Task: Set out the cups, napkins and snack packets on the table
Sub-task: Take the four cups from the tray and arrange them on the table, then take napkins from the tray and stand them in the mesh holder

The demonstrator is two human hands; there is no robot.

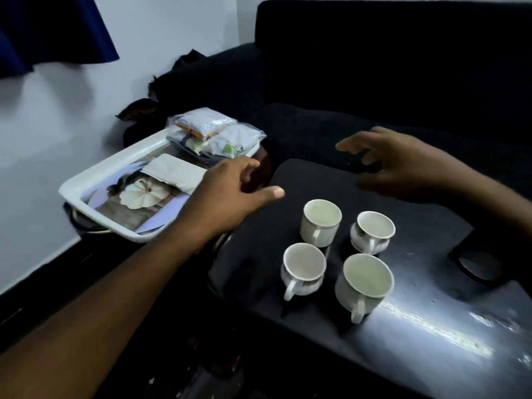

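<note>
Several white cups stand in a cluster on the dark table [426, 321]: one at the back left [320, 223], one at the back right [372, 231], one at the front left [303, 267], one at the front right [364, 280]. To the left, a white tray [115, 165] holds a folded napkin [172, 169] and clear snack packets [214, 132]. My left hand [230, 194] hovers at the tray's right edge, fingers apart, holding nothing. My right hand [403, 165] floats open above the table's far side.
A dark sofa [374, 67] stands behind the table. The tray rests on a round dark stand [86, 228] by the white wall. A recessed round holder [479, 264] sits at the table's right. The floor below is dark.
</note>
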